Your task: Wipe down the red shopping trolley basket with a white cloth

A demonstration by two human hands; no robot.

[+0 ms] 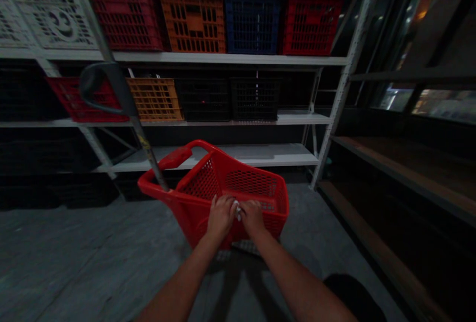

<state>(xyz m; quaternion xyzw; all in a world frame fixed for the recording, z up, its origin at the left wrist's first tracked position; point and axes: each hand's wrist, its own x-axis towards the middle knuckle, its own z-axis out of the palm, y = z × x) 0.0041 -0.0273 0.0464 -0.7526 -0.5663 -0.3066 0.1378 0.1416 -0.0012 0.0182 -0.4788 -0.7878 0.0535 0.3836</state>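
In front of me stands a red plastic shopping cart (188,213) with perforated walls and a raised handle. Both my hands are together over its near rim. My left hand (222,210), fingers curled, grips a small crumpled white thing (237,208), perhaps paper or cloth. From the other side, my right hand (252,213) pinches the same white thing. Its exact kind cannot be made out, since the fingers cover much of it. A grey metal pole (143,138) with a dark loop grip (107,89) slants down to the cart's handle end.
Behind the cart runs a white metal rack (230,58). It carries a red crate (312,24), a blue crate (253,23), an orange crate (193,22) and several others. Dark wooden shelving (405,173) stands close on the right. Grey concrete floor (92,257) lies around the cart.
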